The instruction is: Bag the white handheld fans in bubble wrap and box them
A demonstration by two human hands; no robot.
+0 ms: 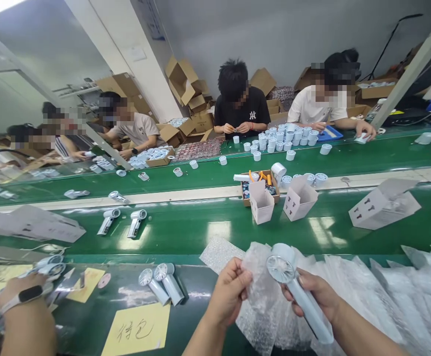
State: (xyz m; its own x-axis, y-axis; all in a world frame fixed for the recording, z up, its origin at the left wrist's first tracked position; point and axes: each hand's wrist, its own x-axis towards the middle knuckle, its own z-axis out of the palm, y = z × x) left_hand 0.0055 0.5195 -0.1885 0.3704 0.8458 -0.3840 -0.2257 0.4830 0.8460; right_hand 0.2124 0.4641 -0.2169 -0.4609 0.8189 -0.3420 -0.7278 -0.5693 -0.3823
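My right hand point(317, 294) is closed round the handle of a pale blue handheld fan point(297, 291), head up and facing me. My left hand point(228, 291) pinches the edge of a clear bubble-wrap bag point(263, 291) that hangs right beside the fan's head. Both hands are low in the middle of the view, over the near edge of the green bench point(186, 232).
Two more fans point(161, 284) lie left of my hands by a yellow note point(137, 329). A pile of bubble bags point(386, 291) lies at the right. Open white boxes point(299, 200) stand on the belt. A co-worker's arm with a watch point(22, 301) is at the lower left; other people sit across the belt.
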